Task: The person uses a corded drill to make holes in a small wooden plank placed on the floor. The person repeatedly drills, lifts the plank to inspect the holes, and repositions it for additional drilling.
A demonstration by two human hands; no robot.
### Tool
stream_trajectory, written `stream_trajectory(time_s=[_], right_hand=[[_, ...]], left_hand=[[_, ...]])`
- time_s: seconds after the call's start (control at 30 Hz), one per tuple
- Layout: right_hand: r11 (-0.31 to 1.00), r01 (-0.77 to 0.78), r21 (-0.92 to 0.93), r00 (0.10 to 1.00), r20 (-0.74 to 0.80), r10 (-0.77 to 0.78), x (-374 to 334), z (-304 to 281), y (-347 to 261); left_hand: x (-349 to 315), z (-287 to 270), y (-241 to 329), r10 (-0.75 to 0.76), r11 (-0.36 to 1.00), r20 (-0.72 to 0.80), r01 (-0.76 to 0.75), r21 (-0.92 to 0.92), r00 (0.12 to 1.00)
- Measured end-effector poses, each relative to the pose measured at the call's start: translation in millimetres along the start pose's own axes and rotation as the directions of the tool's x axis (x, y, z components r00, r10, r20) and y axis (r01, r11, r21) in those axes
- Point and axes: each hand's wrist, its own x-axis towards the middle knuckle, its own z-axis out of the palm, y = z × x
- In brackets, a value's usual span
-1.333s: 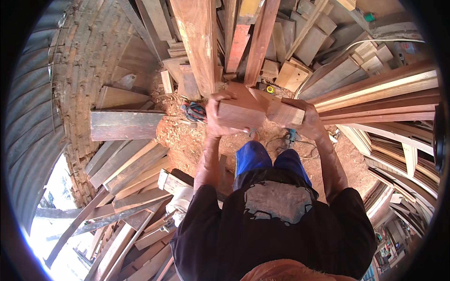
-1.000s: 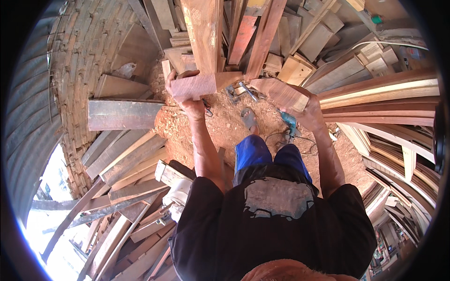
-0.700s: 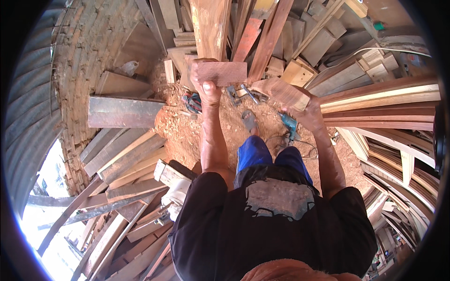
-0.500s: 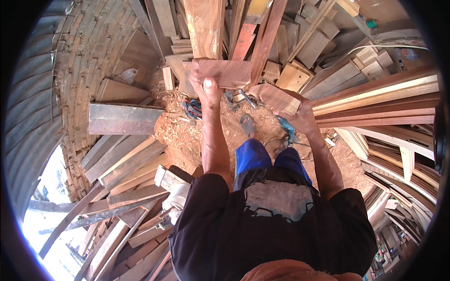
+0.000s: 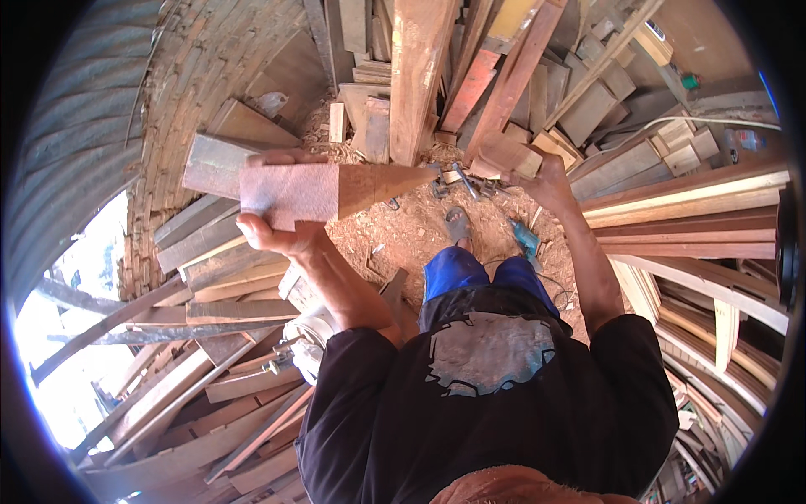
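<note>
The left hand (image 5: 294,240) had its grip clamped on a pinkish wooden block (image 5: 290,193); farther right, the right hand (image 5: 551,185) clasped a brown wooden block (image 5: 509,157).

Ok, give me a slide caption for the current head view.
Left hand holds a wooden block, right hand a second block, above a shavings-strewn floor where a blue power tool lies.
</note>
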Motion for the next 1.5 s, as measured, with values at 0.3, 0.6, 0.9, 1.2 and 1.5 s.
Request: stream_trajectory(time_s=[0.3, 0.6, 0.9, 1.2, 1.5], right_hand=[[0.984, -0.161, -0.076, 0.984, 0.063, 0.166, 84.1, 11.0, -44.7], [0.996, -0.045, 0.08, 0.996, -0.074, 0.051, 108.7, 3.3, -58.7], [0.99, 0.002, 0.138, 0.992, -0.125, 0.016, 166.8, 51.3, 60.0], [0.926, -0.282, -0.251, 0.959, -0.086, 0.268, 233.2, 15.9, 48.4], [0.927, -0.282, -0.246, 0.95, -0.204, 0.235, 296.6, 18.2, 81.9]], left_hand=[[-73.1, -77.9, -13.3, -0.098, 0.971, -0.088, 0.115, 0.209, 0.991], [-102.8, -109.8, -68.3, -0.218, 0.888, -0.149, 0.259, 0.381, 0.965], [-69.8, -114.0, -80.8, -0.144, 0.838, -0.005, 0.124, 0.532, 0.99], [-72.1, -119.9, -81.1, -0.22, 0.823, -0.135, 0.258, 0.507, 0.966], [-78.5, -118.5, -84.5, -0.232, 0.854, -0.161, 0.28, 0.439, 0.959]])
